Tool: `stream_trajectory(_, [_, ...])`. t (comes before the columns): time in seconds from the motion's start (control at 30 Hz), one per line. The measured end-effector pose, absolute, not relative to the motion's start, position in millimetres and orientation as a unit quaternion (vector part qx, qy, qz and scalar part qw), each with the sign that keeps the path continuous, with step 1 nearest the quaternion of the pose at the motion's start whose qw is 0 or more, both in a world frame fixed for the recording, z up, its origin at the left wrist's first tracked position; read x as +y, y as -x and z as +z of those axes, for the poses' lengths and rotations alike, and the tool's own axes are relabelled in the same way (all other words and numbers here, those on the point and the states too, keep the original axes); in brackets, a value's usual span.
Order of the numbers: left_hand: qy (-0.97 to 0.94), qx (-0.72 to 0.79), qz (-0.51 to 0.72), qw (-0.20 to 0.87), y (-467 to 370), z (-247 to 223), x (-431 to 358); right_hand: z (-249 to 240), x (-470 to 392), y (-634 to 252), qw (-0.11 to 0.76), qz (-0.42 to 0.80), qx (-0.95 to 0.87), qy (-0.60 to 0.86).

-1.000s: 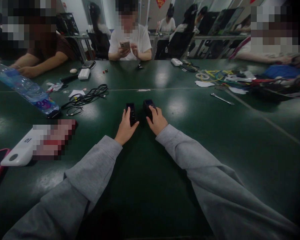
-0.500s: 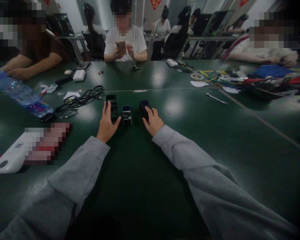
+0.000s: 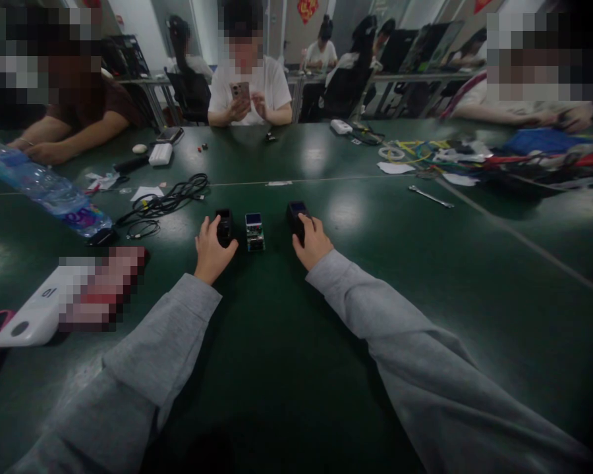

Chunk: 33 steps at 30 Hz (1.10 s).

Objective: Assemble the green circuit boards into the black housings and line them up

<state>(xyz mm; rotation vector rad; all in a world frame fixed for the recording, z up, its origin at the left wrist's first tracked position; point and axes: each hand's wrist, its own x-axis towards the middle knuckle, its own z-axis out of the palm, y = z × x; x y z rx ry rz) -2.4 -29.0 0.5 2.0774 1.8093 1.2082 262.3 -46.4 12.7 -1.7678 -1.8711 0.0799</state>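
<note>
On the green table, my left hand [image 3: 214, 253] is curved around an open black plastic casing [image 3: 225, 220], thumb on its near side and fingers along the left. My right hand [image 3: 315, 242] grips a black handheld device with a small screen [image 3: 296, 209]; the palm covers its lower part. Between both hands lies a small circuit board [image 3: 255, 236] with a display at its far end, touched by neither hand.
Black cables [image 3: 170, 197] lie beyond my left hand, near a tilted plastic bottle [image 3: 54, 191]. A white device [image 3: 39, 303] and a red object [image 3: 113, 283] rest at left. Toward the right are a wrench [image 3: 429, 196] and a wire heap [image 3: 494, 158]. Several people sit around.
The black casing under my left hand looks shorter and lower than before, as if laid down flatter. My right hand stays on its device. The whole view has shifted slightly.
</note>
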Motion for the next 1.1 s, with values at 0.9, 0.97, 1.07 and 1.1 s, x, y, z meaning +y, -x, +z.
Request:
stream_trajectory(0.9, [-0.815, 0.483, 0.318, -0.034, -23, 26, -54, 17, -50, -217, 0.209, -0.014, -0.755, 0.622])
stream_trajectory(0.97, [-0.816, 0.484, 0.313, -0.036, -24, 27, -54, 16, -50, -218, 0.217, -0.025, -0.758, 0.614])
stream_trajectory(1.07, [-0.816, 0.489, 0.305, -0.039, -24, 28, -54, 16, -50, -219, 0.215, -0.022, -0.764, 0.608])
stream_trajectory(1.1, [-0.814, 0.492, 0.305, -0.038, -24, 28, -54, 16, -50, -219, 0.209, -0.018, -0.766, 0.608])
